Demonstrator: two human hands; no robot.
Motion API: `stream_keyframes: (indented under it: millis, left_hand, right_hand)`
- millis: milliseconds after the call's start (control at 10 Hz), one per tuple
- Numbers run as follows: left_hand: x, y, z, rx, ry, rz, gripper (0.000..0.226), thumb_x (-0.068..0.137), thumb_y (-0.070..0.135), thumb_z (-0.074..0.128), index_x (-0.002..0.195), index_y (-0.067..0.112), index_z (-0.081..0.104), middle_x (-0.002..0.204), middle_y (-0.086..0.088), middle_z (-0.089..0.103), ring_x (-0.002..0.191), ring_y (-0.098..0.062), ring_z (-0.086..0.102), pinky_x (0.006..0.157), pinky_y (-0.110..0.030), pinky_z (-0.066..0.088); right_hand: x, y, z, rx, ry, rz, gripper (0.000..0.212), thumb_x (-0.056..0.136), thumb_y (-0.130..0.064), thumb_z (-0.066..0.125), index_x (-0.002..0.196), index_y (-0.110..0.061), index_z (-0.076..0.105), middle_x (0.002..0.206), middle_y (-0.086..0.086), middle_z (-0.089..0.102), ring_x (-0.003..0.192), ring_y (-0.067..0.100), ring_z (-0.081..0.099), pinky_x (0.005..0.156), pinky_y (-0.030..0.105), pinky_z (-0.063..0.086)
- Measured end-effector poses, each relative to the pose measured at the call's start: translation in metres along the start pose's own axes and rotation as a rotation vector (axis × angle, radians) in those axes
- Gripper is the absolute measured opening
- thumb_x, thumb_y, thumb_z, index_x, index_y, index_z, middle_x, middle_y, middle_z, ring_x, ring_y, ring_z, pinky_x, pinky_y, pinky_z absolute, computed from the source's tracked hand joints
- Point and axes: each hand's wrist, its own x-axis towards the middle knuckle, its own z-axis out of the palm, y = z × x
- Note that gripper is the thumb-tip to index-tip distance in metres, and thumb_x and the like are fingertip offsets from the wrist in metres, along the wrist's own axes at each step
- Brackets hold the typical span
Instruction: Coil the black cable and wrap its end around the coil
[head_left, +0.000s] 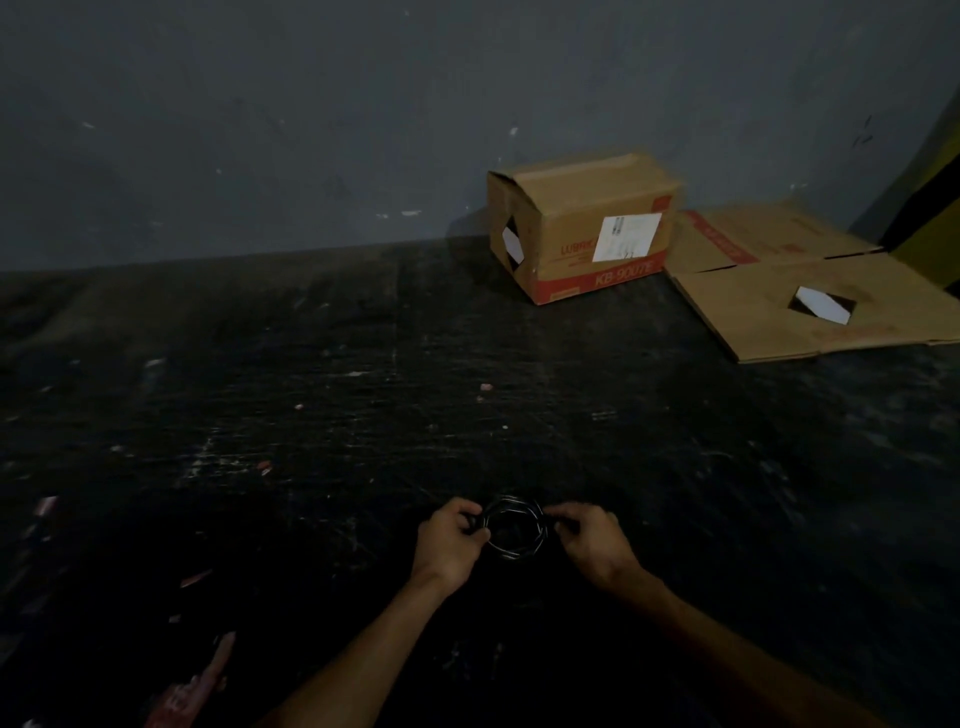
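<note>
Low over the dark floor (311, 415), near the bottom middle of the view, both hands held the cable (517, 530), which was already wound into a small round coil of several loops. The left hand (449, 543) gripped the coil's left side, its fingers curled round the strands and the thumb lying across them. The right hand (592, 540) held the right side, fingers bent and pinching the strands there. The coil hung between the two hands, its ring facing the camera, so that the floor showed through the middle. Pale glints ran along the black strands. Whether the loose end was wrapped round the coil could not be told; the picture was dim and blurred. Both forearms reached in from the lower edge, bare.

The floor was dark, scuffed and scratched, with small pale and reddish scraps scattered over it, mostly to the left. Far beyond the hands, against the grey wall (260, 130), stood a box (582, 228) of brown cardboard with a red band along its base and a white label on its front. Just to its right a flattened sheet of cardboard (753, 306) lay on the floor, with a cut-out handhole showing white. Both were well apart from the cable.
</note>
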Motion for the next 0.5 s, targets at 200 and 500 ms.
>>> stream_keyframes:
  millis: [200,500]
  left_hand:
    - [0.008,0.0,-0.002,0.111,-0.062,-0.018,0.029,0.087,0.02,0.069,0.115,0.019,0.063,0.111,-0.006,0.063,0.091,-0.014,0.061,0.075,-0.02,0.048]
    - [-0.027,0.028,-0.03,0.096,-0.005,-0.041,0.035,0.089,0.022,0.064,0.121,0.026,0.052,0.119,-0.002,0.046,0.1,-0.015,0.055,0.091,-0.024,0.043]
  right_hand:
    - [0.002,-0.004,0.002,-0.119,-0.059,0.008,0.038,0.092,-0.016,0.048,0.127,-0.026,0.06,0.134,0.009,0.055,0.122,0.024,0.054,0.107,0.03,0.038]
    - [-0.016,0.007,0.016,-0.066,0.017,0.045,0.056,0.088,-0.022,0.053,0.141,-0.031,0.036,0.142,0.011,0.042,0.13,0.027,0.042,0.109,0.04,0.039]
